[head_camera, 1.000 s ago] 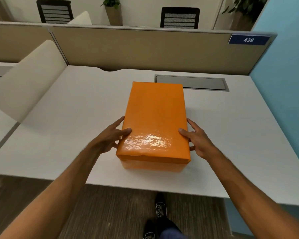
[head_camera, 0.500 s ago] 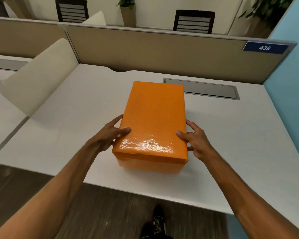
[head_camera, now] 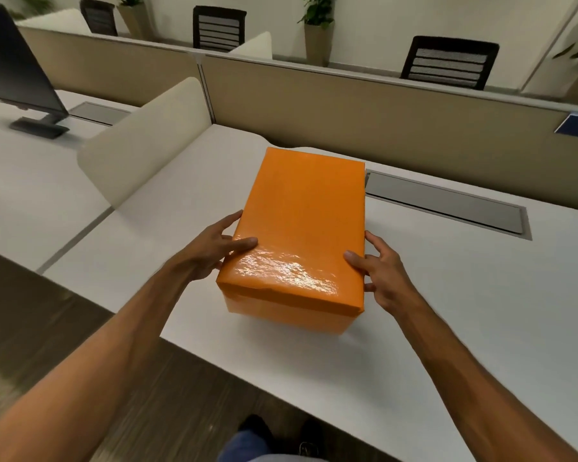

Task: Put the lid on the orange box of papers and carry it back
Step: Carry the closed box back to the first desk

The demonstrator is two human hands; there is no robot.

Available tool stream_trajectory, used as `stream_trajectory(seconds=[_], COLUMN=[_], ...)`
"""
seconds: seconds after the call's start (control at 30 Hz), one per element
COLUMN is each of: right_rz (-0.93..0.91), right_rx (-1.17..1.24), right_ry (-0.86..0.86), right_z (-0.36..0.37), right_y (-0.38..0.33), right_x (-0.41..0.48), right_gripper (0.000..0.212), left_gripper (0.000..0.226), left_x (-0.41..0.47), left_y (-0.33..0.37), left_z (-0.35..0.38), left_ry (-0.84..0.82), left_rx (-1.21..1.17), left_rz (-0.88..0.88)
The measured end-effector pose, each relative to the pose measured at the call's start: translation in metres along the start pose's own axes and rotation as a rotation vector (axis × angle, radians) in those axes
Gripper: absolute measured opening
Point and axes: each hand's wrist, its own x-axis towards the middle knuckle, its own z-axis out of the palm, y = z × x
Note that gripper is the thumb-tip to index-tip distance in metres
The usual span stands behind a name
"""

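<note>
Lidded orange box (head_camera: 301, 235), long axis running away from person, sits betw. left hand (head_camera: 211, 250) & right hand (head_camera: 379, 275); fingers spread, thumbs on lid, pressing both long sides equally.

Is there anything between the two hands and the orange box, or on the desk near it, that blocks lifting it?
Nothing visible does. The left hand and right hand already touch the sides of the orange box, lid on. The desk around it shows nothing else.

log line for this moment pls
stage: lid on, lift pending | orange box: on desk | left hand: grip on left side | right hand: grip on right side
</note>
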Motion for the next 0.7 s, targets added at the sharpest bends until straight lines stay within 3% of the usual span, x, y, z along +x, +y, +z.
stream_trajectory(seconds=[0.33,0.7], right_rz=[-0.021,-0.025], right_rx=[0.025,0.042], right_ry=[-0.052,0.024], right_z=[0.061,0.17], right_y=[-0.025,-0.046], right_x=[0.053,0.135], right_gripper=[0.08,0.08], left_gripper=[0.084,0.097], left_x=[0.036,0.13], left_y=[0.007,0.015], left_z=[-0.066,-0.191], left_ry=[0.052,-0.018], left_rx=[-0.032,-0.011], left_rz=[-0.012,-0.022])
